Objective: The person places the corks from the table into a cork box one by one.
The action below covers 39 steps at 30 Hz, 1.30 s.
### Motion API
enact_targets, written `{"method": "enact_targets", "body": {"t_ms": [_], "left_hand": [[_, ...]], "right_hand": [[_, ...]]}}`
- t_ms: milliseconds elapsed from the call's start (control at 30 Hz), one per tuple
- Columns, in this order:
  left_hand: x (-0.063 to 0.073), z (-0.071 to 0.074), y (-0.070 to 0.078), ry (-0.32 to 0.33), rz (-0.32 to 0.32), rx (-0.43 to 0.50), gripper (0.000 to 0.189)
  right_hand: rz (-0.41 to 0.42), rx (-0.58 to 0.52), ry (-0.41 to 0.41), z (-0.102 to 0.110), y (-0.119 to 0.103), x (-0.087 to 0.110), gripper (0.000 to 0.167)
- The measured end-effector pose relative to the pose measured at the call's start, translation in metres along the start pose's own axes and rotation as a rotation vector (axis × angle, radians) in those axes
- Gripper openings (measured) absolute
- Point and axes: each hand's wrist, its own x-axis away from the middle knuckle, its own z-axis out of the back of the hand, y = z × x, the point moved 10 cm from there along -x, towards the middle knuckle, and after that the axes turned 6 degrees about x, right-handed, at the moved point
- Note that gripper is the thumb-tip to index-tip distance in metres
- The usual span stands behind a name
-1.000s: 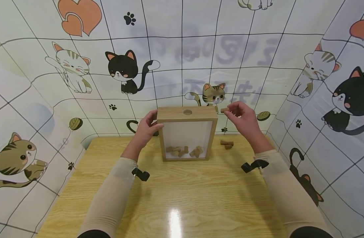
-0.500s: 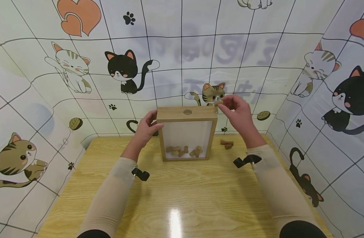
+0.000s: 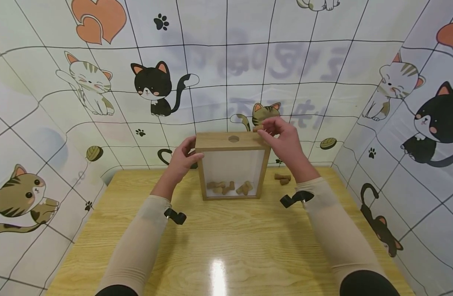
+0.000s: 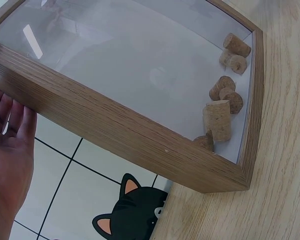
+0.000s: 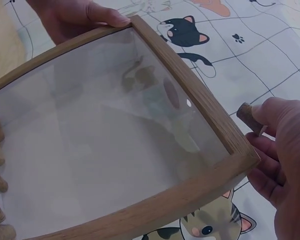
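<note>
Compared with half a second ago, the right hand (image 3: pixel 283 139) is sitting farther left and is now hovering over the right end of the shadow box (image 3: pixel 211 142), where earlier it was hanging off that side. It is pinching a wine cork (image 3: pixel 257 128) between thumb and fingers, and the cork is lying nearly level just above the top board, nearer the round hole (image 3: pixel 233 139) than before. Whether the lower fingers are touching the box corner, I cannot tell. The left hand (image 3: pixel 180 160) is staying put, gripping the box's upper left edge with its thumb on the front and its fingers reaching behind. The box is standing upright in the same place, and the loose corks (image 3: pixel 282 177) to its right are lying unchanged on the table (image 3: pixel 248 238).

The frame is showing straight, ribbed wood grain around a smooth, see-through front panel (image 5: pixel 90 150) that is catching reflections. Inside, corks (image 4: pixel 217 120) are resting along the bottom in two clusters, some upright, others lying over; they are stubby, speckled tan cylinders. The tabletop is gleaming with pale, streaky woodgrain, and behind it a creased backdrop (image 3: pixel 211 65) is hanging, printed with grid lines and cartoon cats.
</note>
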Motion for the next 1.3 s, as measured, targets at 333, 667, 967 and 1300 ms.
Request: {"method": "enact_targets", "body": {"t_ms": [333, 667, 967, 1300], "left_hand": [[0.0, 0.001, 0.0, -0.003, -0.001, -0.014, 0.066], [0.0, -0.001, 0.003, -0.007, -0.012, 0.001, 0.065], [0.0, -0.003, 0.001, -0.016, 0.0, 0.009, 0.064], [0.0, -0.001, 0.0, -0.009, -0.004, 0.022, 0.066]], "right_hand": [[0.069, 0.072, -0.049, -0.015, -0.017, -0.004, 0.025], [0.065, 0.096, -0.158, -0.036, -0.027, -0.011, 0.026], [0.091, 0.129, -0.199, -0.046, -0.03, -0.014, 0.026], [0.113, 0.163, -0.224, -0.054, -0.035, -0.013, 0.026]]}}
